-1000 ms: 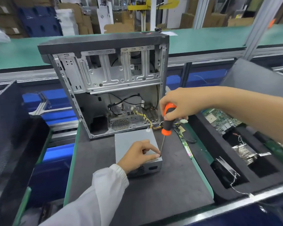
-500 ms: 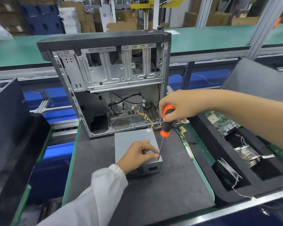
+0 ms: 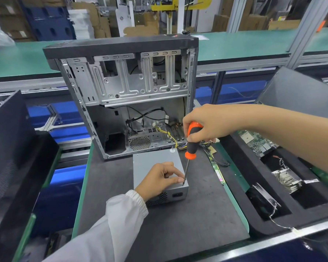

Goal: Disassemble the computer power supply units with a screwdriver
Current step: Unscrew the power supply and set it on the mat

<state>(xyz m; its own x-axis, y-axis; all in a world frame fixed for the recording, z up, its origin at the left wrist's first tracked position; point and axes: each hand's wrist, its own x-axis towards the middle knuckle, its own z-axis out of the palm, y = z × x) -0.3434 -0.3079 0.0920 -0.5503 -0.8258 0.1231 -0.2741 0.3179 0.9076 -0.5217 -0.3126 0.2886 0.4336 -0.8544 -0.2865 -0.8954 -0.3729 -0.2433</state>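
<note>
Head view: right hand (image 3: 206, 123) grips the screwdriver (image 3: 191, 142), tip down on the power supply unit (image 3: 151, 159) near corner. Left hand (image 3: 159, 179) rests on its top, fingers curled, fingertip beside the tip.

On the dark mat (image 3: 178, 220), the nearest stretch in front of the power supply unit (image 3: 155, 159) lies bare, as does the strip to its left. Behind the unit, the open computer case (image 3: 125, 95) stands upright and blocks the far side, with a cable bundle (image 3: 170, 137) running from it to the unit's back right corner. To the right, loose wires and a small circuit board (image 3: 219, 172) lie on the mat's edge, just beside the black foam tray (image 3: 235, 186). A dark case panel (image 3: 11, 148) walls off the left.
</note>
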